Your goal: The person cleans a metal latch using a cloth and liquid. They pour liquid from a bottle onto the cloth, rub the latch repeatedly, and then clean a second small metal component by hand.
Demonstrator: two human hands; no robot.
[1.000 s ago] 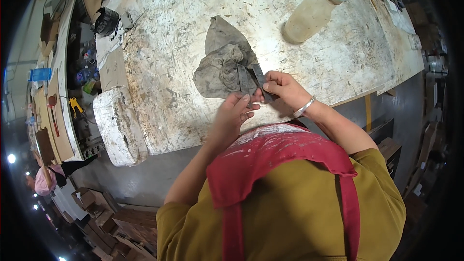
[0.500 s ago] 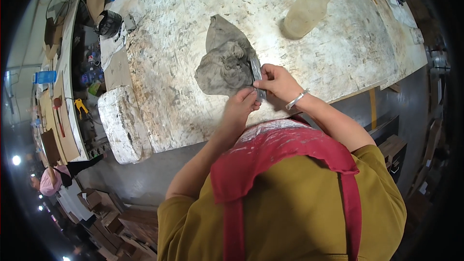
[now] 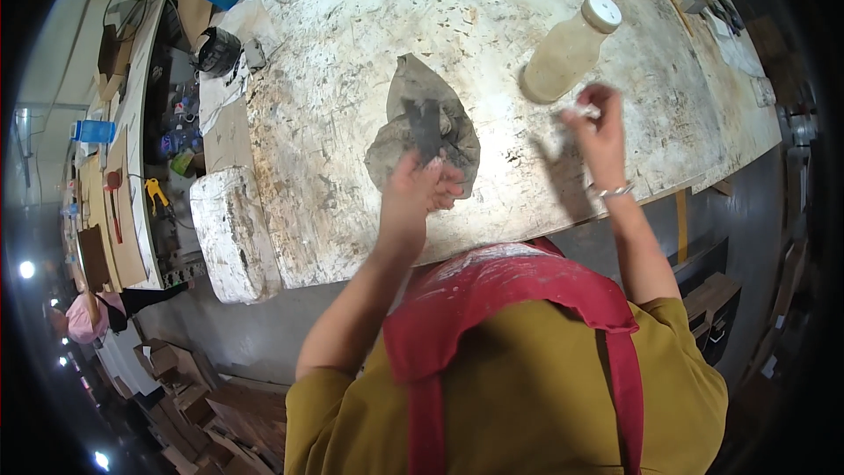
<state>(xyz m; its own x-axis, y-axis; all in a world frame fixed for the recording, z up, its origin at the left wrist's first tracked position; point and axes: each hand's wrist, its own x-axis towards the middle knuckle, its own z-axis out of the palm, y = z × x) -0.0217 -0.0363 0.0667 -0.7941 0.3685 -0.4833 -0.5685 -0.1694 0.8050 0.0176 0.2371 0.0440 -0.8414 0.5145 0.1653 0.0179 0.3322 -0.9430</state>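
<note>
Grasping dark flat strips (image 3: 427,130) in the left hand (image 3: 411,189), over the crumpled grey cloth (image 3: 461,141) on the stained table (image 3: 334,229). Right of the cloth, holding up the right hand (image 3: 600,134) — curled at the fingers, too blurred to tell empty from pinching. Flanked, beyond and right of the cloth, by a white-lidded jar (image 3: 563,60) — left of it, by a white-smeared block (image 3: 233,233).

Glare whitens the tabletop (image 3: 510,145), the right grip (image 3: 601,130) blurs, and the curved rim is dark.
</note>
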